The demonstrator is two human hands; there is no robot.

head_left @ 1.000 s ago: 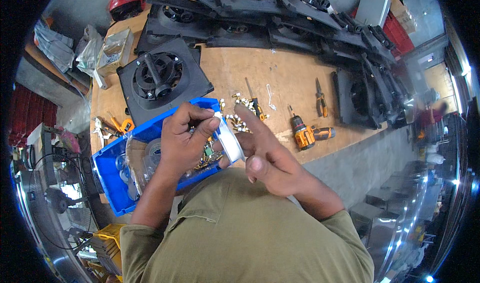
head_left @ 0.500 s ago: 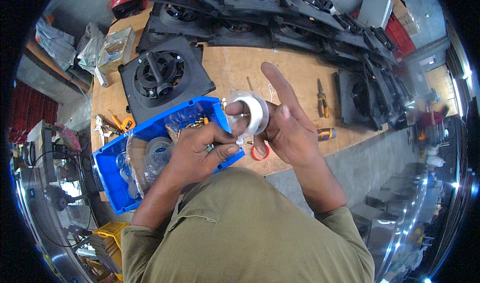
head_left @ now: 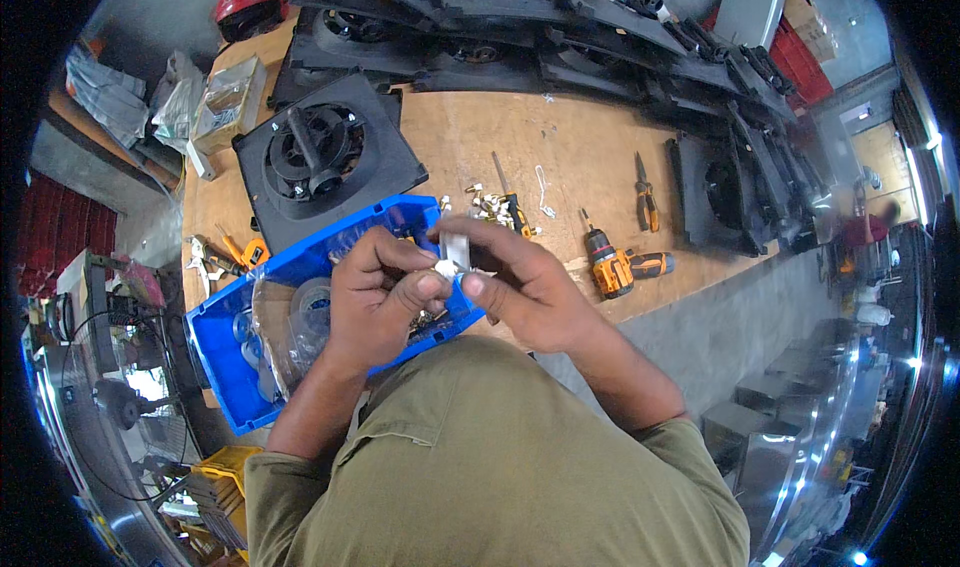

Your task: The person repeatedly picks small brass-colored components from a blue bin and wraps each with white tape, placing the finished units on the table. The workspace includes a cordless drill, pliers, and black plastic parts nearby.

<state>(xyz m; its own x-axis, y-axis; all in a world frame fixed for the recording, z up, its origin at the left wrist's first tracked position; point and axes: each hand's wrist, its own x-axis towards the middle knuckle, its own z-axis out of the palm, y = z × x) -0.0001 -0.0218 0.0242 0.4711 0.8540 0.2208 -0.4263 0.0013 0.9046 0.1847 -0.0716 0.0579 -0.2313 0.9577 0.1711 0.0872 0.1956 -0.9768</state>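
In front of my chest, over the right end of a blue bin [head_left: 225, 395], my two hands work close together. My left hand [head_left: 375, 302] pinches a small fitting [head_left: 446, 266] wrapped in white between thumb and fingers. My right hand [head_left: 530, 285] grips a roll of white thread seal tape [head_left: 456, 249], its edge toward me, right beside the fitting. The fingers partly cover both pieces. Inside the bin lie brass fittings, clear plastic and rolls, partly hidden by my left hand. Beyond my hands, several brass fittings with white tape [head_left: 488, 205] lie on the wooden table [head_left: 590, 152].
A screwdriver [head_left: 516, 212] lies beside the taped fittings. Farther right are an orange-black cordless drill [head_left: 608, 265] and pliers [head_left: 645, 199]. A black square panel with a round burner-like centre [head_left: 315, 152] stands behind the bin. More black panels [head_left: 480, 62] are stacked along the far edge.
My right hand has moved left and closed in; its raised finger is now bent around the tape roll. The roll has turned edge-on, and the drill and taped fittings have come into view.
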